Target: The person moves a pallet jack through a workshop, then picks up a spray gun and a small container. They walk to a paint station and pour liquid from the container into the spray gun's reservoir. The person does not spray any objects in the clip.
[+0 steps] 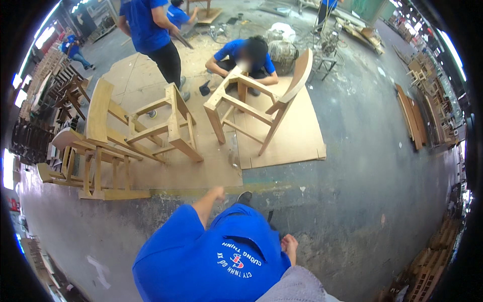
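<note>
Left hand [218, 193] loosely curled, right hand [289, 245] open; both empty above grey concrete floor [352, 166], near unfinished pale wooden chair frame [161, 128].

Even, fairly bright daylight; glaring windows at nine and two o'clock. Soft shadows. Strong fisheye bending, black rim, slight blur throughout.

I am looking down into a furniture workshop: unfinished wooden chair frames [151, 131] are lying on plywood sheets [292, 136] over a concrete floor [362, 171], a crouching worker [246, 58] is fitting one chair [256, 100], and stacks of chairs [55, 80] are lining the walls.
</note>
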`<state>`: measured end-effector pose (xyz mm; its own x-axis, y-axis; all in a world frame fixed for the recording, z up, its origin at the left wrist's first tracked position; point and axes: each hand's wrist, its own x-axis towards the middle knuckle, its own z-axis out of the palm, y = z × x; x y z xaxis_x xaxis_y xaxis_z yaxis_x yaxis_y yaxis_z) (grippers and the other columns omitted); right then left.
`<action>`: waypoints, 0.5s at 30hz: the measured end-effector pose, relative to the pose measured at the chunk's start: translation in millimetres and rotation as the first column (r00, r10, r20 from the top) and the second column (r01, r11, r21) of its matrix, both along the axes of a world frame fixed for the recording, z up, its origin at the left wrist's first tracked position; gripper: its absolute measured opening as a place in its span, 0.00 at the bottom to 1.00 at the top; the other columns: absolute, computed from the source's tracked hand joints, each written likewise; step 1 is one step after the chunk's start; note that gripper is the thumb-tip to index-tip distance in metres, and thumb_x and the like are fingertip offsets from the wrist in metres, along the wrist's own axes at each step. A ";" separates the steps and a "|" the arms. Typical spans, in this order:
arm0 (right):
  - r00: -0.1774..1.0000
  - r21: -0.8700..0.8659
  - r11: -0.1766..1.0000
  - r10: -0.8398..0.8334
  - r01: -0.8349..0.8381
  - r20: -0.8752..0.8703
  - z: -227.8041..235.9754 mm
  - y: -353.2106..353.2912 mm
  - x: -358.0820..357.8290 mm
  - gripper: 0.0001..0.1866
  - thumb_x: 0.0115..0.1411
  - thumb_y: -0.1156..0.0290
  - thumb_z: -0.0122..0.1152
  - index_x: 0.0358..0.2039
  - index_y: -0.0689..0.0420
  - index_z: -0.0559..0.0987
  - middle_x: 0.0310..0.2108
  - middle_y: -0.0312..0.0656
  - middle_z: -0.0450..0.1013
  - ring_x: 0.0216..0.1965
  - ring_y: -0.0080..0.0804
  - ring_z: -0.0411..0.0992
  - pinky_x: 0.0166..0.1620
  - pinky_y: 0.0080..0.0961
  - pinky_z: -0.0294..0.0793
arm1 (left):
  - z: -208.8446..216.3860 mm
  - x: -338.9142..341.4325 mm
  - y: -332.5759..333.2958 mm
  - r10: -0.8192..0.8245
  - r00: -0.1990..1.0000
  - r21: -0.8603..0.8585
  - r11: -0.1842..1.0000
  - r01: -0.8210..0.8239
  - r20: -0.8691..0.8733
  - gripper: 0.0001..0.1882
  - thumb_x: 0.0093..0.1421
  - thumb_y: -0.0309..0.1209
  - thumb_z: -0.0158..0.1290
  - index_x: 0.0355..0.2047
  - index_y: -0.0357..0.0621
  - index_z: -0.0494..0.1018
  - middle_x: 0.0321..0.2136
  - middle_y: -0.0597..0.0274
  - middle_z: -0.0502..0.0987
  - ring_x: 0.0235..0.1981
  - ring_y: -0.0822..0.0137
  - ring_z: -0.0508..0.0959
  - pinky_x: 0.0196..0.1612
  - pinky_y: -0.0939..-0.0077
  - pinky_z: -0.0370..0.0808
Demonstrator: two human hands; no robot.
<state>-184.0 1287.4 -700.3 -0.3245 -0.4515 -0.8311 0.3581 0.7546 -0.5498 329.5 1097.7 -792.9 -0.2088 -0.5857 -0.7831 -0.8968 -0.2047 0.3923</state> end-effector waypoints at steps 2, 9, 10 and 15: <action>0.998 0.000 0.998 -0.056 0.056 -0.017 4.4 -26.1 -19.4 0.16 0.66 0.68 0.66 0.53 0.54 0.79 0.37 0.40 0.82 0.33 0.33 0.82 0.32 0.29 0.82 | 13.7 -38.4 -55.4 0.019 1.000 -0.144 0.989 -0.019 -0.005 0.05 0.46 0.32 0.66 0.25 0.49 0.87 0.26 0.55 0.86 0.28 0.56 0.86 0.34 0.56 0.82; 0.973 0.017 0.973 -0.232 0.232 -0.004 -0.7 -94.5 -92.2 0.16 0.67 0.67 0.66 0.54 0.53 0.79 0.38 0.39 0.82 0.34 0.33 0.82 0.34 0.30 0.83 | 66.3 -146.3 -188.9 0.031 0.975 -0.288 0.953 -0.095 -0.221 0.05 0.46 0.27 0.67 0.25 0.46 0.82 0.28 0.51 0.86 0.34 0.52 0.87 0.39 0.56 0.83; 0.968 0.043 0.968 -0.248 0.249 -0.027 -4.9 -102.6 -102.1 0.16 0.67 0.66 0.66 0.54 0.53 0.79 0.38 0.39 0.82 0.34 0.33 0.82 0.35 0.30 0.84 | 64.7 -156.0 -197.6 0.040 0.982 -0.256 0.963 -0.087 -0.183 0.05 0.46 0.27 0.67 0.25 0.46 0.82 0.27 0.52 0.86 0.34 0.52 0.87 0.39 0.56 0.83; 0.905 0.107 0.903 -0.423 0.416 0.054 -22.0 -180.7 -172.7 0.16 0.65 0.60 0.69 0.50 0.52 0.82 0.29 0.33 0.76 0.27 0.27 0.74 0.32 0.30 0.77 | 39.5 -201.5 -212.6 0.050 0.998 -0.134 0.989 -0.056 -0.049 0.07 0.47 0.27 0.67 0.28 0.47 0.82 0.28 0.51 0.86 0.33 0.52 0.87 0.39 0.55 0.83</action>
<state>-356.7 1106.6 -722.3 -0.4029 -0.2090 -0.8910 0.6895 0.5709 -0.4457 128.0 885.1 -753.4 -0.2081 -0.6966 -0.6866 -0.8667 -0.1941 0.4596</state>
